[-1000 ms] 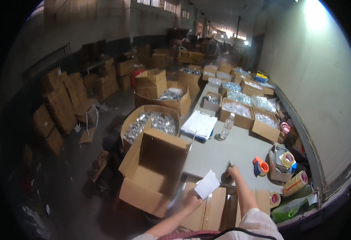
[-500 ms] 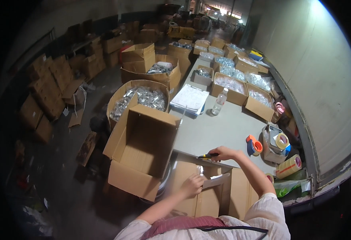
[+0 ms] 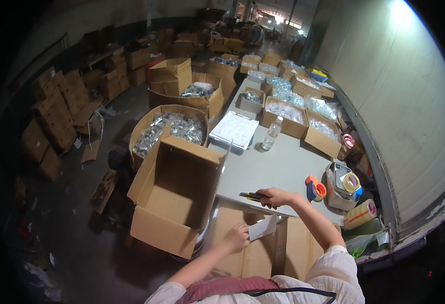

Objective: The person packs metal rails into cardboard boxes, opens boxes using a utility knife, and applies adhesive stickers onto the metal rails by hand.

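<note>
Right hand: wrapped round a black-and-yellow cutter, above the near edge of the grey table. Cutter points to 9 o'clock (12 = straight away from the person). Blade out or in: can't tell.

Left hand: roughly 7:30 from the right one, fingers curled, gripping the left end of a white slip. Slip sticks out toward 2 o'clock, above brown carton flaps; whether it touches them, can't tell. Hands are apart, cutter clear of the slip.

From the left hand:
- open carton at 10, tilted, mouth toward the person
- behind it at 11, a big round-sided carton heaped with silvery packets

From the right hand:
- clear bottle at 12, upright on the table
- clipboard at 11, papers on top, left of the bottle
- open boxes farther out, 12 to 1, filled with clear plastic bags
- orange-and-blue tape dispenser just short of 3
- tape roll between 2 and 3, leaning on what looks like a scale
- row of tape rolls just past 3, beyond the dispenser
</note>
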`<state>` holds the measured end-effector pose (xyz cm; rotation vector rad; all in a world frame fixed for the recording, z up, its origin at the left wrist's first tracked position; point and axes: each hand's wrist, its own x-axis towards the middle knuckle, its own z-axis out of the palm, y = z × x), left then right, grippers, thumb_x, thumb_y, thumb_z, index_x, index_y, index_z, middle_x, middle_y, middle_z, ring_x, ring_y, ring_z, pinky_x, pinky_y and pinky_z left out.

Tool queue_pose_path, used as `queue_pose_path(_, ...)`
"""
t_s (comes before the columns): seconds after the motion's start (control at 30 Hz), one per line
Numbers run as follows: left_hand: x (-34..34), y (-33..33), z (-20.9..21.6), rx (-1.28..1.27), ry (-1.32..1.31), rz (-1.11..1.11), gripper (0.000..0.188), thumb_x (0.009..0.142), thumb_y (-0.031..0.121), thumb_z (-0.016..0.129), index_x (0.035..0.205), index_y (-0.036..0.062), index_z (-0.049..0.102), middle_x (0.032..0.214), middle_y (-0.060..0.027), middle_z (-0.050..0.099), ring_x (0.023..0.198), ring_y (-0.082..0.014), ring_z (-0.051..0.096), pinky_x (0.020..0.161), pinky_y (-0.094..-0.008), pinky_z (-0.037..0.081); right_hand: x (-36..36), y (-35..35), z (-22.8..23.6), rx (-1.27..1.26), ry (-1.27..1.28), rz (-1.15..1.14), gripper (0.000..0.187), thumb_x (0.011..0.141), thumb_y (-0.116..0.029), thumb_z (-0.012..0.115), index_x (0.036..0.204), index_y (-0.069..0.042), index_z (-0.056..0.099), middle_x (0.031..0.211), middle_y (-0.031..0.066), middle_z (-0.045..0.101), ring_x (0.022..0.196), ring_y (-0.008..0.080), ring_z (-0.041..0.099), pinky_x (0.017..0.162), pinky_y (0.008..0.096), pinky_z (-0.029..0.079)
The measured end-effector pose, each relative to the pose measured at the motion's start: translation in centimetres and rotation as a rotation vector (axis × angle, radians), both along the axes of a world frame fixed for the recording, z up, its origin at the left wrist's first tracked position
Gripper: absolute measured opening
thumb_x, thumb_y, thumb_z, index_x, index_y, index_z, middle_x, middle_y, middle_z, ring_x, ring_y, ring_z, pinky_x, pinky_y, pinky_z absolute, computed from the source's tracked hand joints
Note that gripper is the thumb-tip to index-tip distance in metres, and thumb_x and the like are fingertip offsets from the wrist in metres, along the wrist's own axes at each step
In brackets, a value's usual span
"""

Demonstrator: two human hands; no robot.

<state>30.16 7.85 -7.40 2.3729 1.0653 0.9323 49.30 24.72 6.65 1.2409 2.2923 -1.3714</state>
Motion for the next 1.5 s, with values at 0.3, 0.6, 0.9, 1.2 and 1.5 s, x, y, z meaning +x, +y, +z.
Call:
queue_pose_path(0.3,-0.3,-0.4,-0.1,-0.005,0.088,-0.026,0.017,0.071,0.011,0.062,0.081,-0.0005,0.07,0.1,-0.0135,0.065,0.104,-0.0299,0.058,0.098,-0.0415,0.045,-0.3,-0.9,1.3,0.19,0.024,-0.067,0.04,0.094,-0.044,0.066,0.088,-0.004,0.069,0.058,0.0,0.059,0.048,0.011,0.057,0.046,0.0276,0.047)
queue_pose_path(0.6,0.6,0.4,-1.9,0.086,0.101,-0.032,0.022,0.07,0.014,0.066,0.088,0.0016,0.072,0.113,-0.0134,0.063,0.112,-0.0302,0.057,0.102,-0.0437,0.043,0.5,1.9,-2.7,0.716,-0.175,0.151,0.066,0.081,-0.075,0.061,0.077,-0.01,0.072,0.064,0.0115,0.067,0.063,0.0325,0.067,0.06,0.0416,0.053)
queue_pose_path(0.9,0.4,1.5,-2.6,0.044,-0.045,-0.036,0.03,0.066,0.012,0.068,0.093,0.0015,0.072,0.116,-0.0142,0.063,0.11,-0.0318,0.06,0.097,-0.0444,0.047,-0.6,2.0,-2.0,0.808,-0.278,0.327,0.057,0.08,-0.067,0.065,0.071,-0.012,0.07,0.061,0.0116,0.064,0.062,0.0353,0.064,0.058,0.046,0.05)
queue_pose_path(1.2,0.2,1.2,-1.7,0.21,-0.006,-0.028,0.013,0.067,0.013,0.066,0.07,0.0019,0.073,0.107,-0.0119,0.066,0.108,-0.0267,0.06,0.101,-0.0399,0.044,1.2,2.1,-2.7,0.776,-0.351,0.328,0.055,0.078,-0.065,0.069,0.068,-0.011,0.069,0.06,0.0102,0.063,0.061,0.0335,0.063,0.057,0.0433,0.049)
queue_pose_path(1.5,0.4,2.3,-2.9,0.172,-0.049,-0.059,0.019,0.065,0.009,0.066,0.081,0.0003,0.072,0.106,-0.0152,0.066,0.104,-0.0311,0.061,0.095,-0.0425,0.047,1.6,2.2,-0.3,0.795,-0.464,0.471,0.052,0.082,-0.062,0.068,0.071,-0.01,0.07,0.064,0.01,0.065,0.064,0.0321,0.065,0.06,0.0426,0.052)
